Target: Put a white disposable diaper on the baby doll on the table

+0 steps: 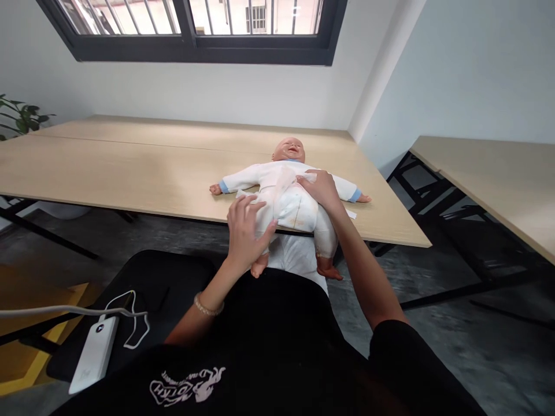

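A baby doll [289,151] in a white top with blue cuffs lies face up near the table's front edge, its legs hanging over the side. Around its hips is a white diaper [297,209], with a thin, translucent upper part lying on the belly. My right hand [321,188] is at the diaper's upper edge, its fingers bent onto the thin material; the fingertips are partly hidden. With fingers spread, my left hand [248,228] is over the doll's thigh on the left, beside the diaper, and grips nothing that I can see.
The doll lies on a light wooden table [130,167] by the wall. A small white piece [351,214] is near the doll's arm. At my left, a white power bank [94,353] with a cable rests on a black chair [160,277]. Another table [489,173] stands right.
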{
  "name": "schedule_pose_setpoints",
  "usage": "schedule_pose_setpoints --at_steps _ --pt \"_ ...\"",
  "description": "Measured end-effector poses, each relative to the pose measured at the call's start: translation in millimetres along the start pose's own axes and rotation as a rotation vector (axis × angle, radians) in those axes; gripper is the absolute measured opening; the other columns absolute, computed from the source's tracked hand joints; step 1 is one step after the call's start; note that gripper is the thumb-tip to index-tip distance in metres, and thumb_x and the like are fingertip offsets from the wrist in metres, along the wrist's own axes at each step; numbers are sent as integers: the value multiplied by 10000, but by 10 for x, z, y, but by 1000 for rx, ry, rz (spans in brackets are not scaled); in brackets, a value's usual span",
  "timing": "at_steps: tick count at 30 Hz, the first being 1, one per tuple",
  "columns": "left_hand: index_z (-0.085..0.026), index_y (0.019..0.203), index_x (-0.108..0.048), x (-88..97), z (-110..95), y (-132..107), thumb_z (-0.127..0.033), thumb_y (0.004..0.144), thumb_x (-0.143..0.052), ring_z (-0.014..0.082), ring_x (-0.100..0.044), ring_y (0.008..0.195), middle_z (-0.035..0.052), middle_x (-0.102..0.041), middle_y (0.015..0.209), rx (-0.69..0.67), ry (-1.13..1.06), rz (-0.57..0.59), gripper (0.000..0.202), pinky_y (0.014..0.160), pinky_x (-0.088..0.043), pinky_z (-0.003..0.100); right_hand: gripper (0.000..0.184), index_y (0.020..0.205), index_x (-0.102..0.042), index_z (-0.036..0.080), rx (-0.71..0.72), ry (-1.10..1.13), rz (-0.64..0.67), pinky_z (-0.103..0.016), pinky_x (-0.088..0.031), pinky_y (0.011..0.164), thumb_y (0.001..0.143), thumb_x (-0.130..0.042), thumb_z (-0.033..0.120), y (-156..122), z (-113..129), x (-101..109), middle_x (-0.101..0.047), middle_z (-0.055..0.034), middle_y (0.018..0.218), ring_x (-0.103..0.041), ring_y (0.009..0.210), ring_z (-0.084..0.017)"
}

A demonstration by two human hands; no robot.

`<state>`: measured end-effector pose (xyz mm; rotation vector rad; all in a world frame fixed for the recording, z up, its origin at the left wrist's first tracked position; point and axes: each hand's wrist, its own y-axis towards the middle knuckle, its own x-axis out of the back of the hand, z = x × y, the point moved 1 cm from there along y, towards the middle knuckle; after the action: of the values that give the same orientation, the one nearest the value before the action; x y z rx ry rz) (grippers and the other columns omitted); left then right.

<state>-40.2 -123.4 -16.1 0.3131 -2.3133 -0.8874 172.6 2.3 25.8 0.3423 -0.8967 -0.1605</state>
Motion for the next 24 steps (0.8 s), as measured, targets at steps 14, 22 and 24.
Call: schedule_pose_setpoints --at_steps 14,22,24 --pt "-301 1364 -643 -542 -33 1143 -424 1034 -522 329 -452 1431 88 -575 1480 -307 -50 787 373 1242 -110 691 628 1265 -581 115 -265 -240 66 -423 -496 919 1036 -430 680 124 20 -5 -699 -198 1243 -659 1149 -372" --pt "-306 1421 -619 -690 -2 1258 -466 1059 -490 322 -322 1553 58 -550 1542 -288 46 781 416 1257 113 659 527 1189 -605 124 -247 -283 -54 -417 -487 867 1094 -294 538 244 -161 -83 -711 -203 1158 -674 1060 -366" --pt "-338 1461 -596 -706 20 1265 -499 1064 -465 363 -234 1589 46 -456 1631 -215 81 776 448 1246 82 693 464 1171 -607 134 -243 -301 -73 -398 -486 854 1090 -331 499 243 -206 -97 -714 -195 1148 -675 1044 -351"
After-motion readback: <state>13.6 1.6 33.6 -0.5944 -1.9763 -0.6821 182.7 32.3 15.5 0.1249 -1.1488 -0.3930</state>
